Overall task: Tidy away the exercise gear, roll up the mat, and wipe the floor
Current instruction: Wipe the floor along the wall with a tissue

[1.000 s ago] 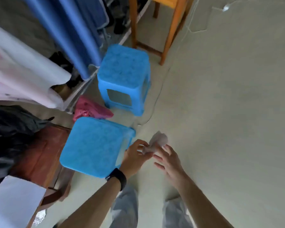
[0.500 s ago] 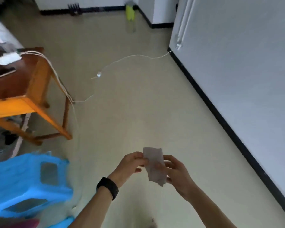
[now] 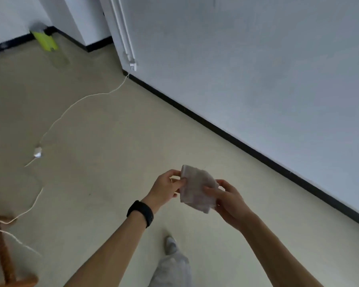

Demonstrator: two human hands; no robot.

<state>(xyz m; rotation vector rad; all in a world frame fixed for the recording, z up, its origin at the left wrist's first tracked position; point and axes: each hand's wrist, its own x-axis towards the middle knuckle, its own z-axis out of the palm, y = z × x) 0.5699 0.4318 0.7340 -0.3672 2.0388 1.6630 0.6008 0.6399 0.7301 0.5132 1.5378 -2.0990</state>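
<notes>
Apparently the wiping step is in hand: a pale folded cloth is held up in front of the body, well above the floor, and no mat or exercise gear shows in view. The left hand, with a black wristband on its wrist, pinches the cloth's left edge between thumb and curled fingers. The right hand grips the right side, thumb laid across the top and fingers curled underneath. Both hands are clamped on the cloth, which is stretched between them.

The next move likely calls for settling the fold into one hand, then crouching to press it flat on the floor. A white cord trails across the floor at far left, so the wipe should steer clear of it.
</notes>
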